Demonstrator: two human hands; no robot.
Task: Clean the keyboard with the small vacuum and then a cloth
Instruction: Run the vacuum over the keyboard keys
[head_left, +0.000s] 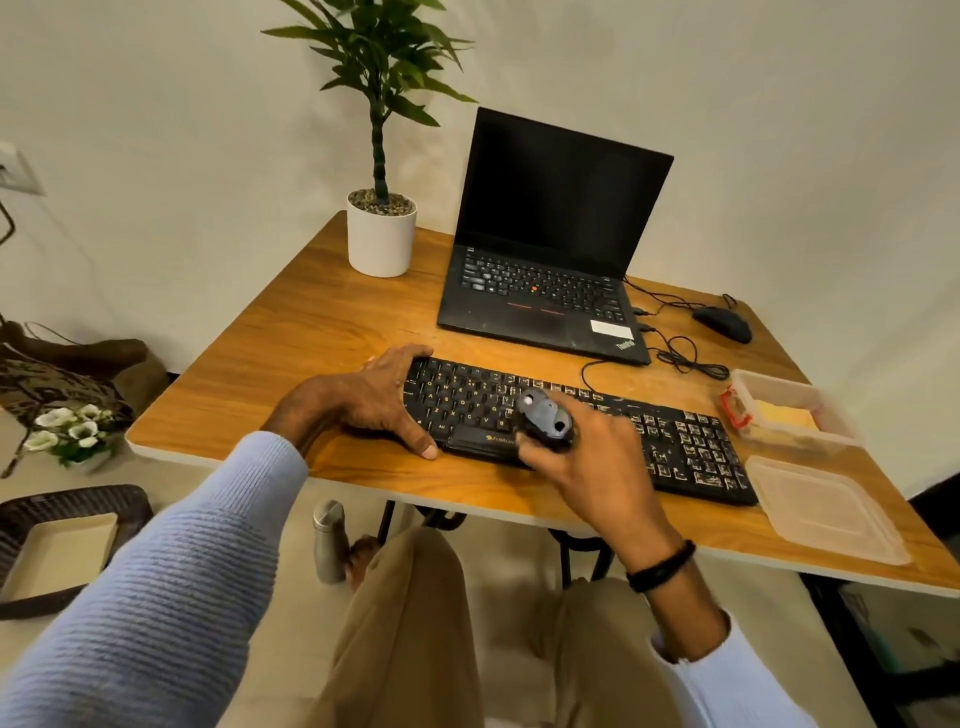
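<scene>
The right hand (587, 467) is nearest, its fingers (532, 452) wrapped round the vacuum (545, 418) over the middle keys; whether it touches them is hidden. Under them the keyboard (685, 452) lies on the bench (322, 322), long axis running far-left to near-right, with the longer stretch to the fingers' right. Farther left, the left hand (379, 400) grips the keyboard's end. A sweep along that axis looks due.

Open laptop (550, 244) set at table (311, 322) rear, potted plant (382, 228) placed left of it, mouse (723, 322) right, clear container (779, 385) beside lid (826, 509), steel bottle (330, 540) stood underneath.
</scene>
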